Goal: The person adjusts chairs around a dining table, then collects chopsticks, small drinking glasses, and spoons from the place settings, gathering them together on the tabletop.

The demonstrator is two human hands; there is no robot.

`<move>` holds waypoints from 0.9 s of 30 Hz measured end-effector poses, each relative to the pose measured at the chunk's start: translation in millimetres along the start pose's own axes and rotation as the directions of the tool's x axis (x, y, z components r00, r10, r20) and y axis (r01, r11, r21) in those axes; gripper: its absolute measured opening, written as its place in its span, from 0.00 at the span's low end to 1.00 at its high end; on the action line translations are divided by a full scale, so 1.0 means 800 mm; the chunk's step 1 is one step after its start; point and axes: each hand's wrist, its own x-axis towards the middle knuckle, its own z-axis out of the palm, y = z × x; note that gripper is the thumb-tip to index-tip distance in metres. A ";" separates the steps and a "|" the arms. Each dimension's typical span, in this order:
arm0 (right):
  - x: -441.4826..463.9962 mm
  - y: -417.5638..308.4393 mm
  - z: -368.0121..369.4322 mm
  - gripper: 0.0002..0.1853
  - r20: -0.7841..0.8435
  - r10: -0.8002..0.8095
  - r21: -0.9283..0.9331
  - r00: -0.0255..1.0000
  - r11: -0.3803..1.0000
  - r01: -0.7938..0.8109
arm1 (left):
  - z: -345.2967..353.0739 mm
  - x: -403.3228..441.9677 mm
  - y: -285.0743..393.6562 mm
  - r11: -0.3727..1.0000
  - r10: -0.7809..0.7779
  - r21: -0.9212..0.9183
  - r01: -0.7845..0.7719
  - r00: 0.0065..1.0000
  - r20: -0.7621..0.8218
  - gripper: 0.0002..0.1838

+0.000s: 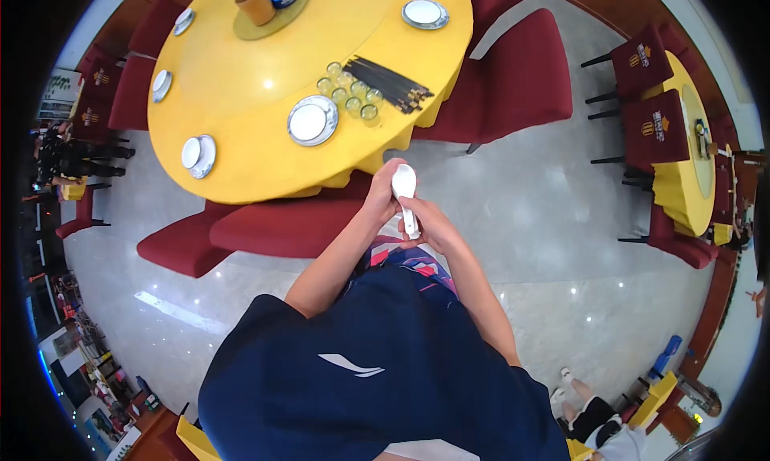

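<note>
In front of my waist, both hands are closed on white soup spoons that look nested in a small stack; how many cannot be made out. My left hand wraps the bowl end from the left. Fingers of my right hand grip the handle part from the right. Just beyond the hands is the round table with a yellow cloth. On it are a stacked plate setting, several small clear glasses and a bundle of dark chopsticks.
More plate settings line the table's edge. A wooden holder stands on the turntable. Red chairs surround the table, one to the right. Another yellow table is at far right. People are at lower right and far left.
</note>
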 end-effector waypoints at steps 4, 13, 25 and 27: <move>0.031 -0.070 -0.045 0.25 -0.103 -0.045 -0.081 0.994 0.996 0.036 | 0.035 0.084 0.007 0.995 -0.019 -0.100 0.027 0.996 0.088 0.17; 0.138 -0.221 -0.095 0.23 -0.096 -0.153 -0.350 0.984 0.930 0.110 | 0.067 0.221 0.074 0.978 0.139 -0.157 -0.138 0.990 -0.003 0.17; 0.333 -0.368 -0.161 0.21 0.097 0.006 -0.757 0.995 0.649 0.070 | 0.048 0.390 0.117 0.881 0.400 -0.116 -0.459 0.853 -0.336 0.31; 0.379 -0.385 -0.171 0.24 0.228 -0.184 -0.845 0.956 0.450 0.288 | 0.057 0.399 0.133 0.892 0.423 0.069 -0.446 0.773 -0.474 0.34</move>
